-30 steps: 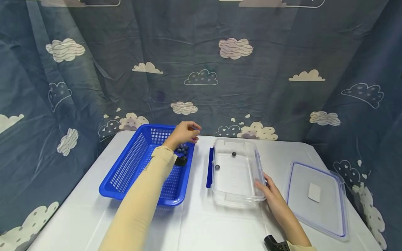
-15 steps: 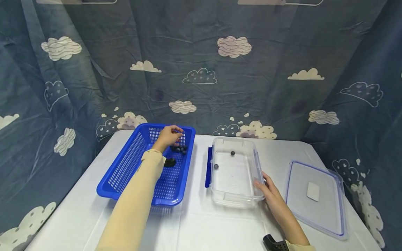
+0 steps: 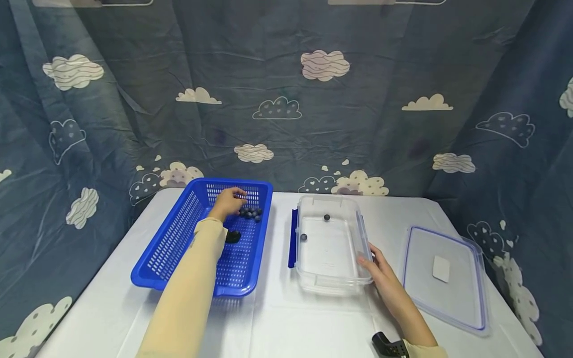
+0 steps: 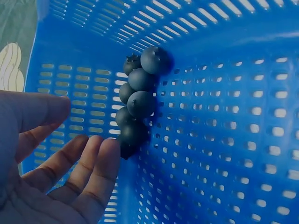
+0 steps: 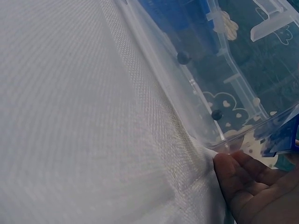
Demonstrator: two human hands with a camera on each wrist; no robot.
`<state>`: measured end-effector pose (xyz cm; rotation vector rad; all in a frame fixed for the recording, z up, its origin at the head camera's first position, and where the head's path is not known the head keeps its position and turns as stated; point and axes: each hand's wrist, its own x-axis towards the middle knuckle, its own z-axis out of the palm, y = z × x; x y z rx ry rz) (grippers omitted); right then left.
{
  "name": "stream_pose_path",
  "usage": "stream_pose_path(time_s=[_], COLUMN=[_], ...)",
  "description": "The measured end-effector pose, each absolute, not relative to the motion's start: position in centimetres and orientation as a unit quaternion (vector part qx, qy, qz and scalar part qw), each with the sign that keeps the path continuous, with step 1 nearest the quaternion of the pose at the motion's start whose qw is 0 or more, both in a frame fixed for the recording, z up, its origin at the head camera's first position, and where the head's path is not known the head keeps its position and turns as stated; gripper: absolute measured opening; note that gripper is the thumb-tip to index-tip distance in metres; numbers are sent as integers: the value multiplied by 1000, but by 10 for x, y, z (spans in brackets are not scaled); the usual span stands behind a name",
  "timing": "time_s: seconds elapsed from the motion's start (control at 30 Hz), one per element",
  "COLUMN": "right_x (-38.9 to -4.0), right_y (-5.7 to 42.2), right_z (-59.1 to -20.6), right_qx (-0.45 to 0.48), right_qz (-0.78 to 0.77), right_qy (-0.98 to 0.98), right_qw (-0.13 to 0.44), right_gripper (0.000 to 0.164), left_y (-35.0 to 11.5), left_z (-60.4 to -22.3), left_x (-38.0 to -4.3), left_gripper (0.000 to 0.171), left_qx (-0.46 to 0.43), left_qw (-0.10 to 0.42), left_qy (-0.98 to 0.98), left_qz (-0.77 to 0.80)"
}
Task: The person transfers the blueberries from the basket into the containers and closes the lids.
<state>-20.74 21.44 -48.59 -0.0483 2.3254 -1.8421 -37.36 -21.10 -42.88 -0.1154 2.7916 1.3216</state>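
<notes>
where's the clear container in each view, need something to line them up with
Head: right of centre, lower half; the clear container has the right hand at its right side.
Left wrist: not in it.
Right wrist: upper right.
Shared landmark, head and right wrist: two dark berries inside it.

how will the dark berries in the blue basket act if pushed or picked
The dark berries look round, so a pushed one would probably roll. Each is small beside the left hand, so likely light. They sit bunched in the blue basket; picking one may nudge others.
</notes>
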Motion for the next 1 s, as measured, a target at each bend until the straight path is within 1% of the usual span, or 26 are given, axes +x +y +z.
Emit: stream_pose_path(time_s=[0.27, 0.5, 0.8, 1.0], right_x=[-208, -208, -206, -206], right_y=[215, 216, 216, 216], right_z=[-486, -486, -484, -484], right_qx=[-17, -16, -19, -20], right_qz=[-622, -624, -629, -625], right_qy=[777, 776, 773, 775], right_qw=[92, 91, 85, 91], right_gripper=[72, 73, 70, 72], left_y=[-212, -211, -216, -220], left_z=[-435, -439, -442, -446], left_x=[-374, -376, -378, -377], left_gripper=[28, 26, 29, 34], left_qx=[-20, -21, -7, -21], left_qw=[28, 48, 20, 39], left_qy=[925, 921, 945, 954], left_qz=[379, 386, 327, 297])
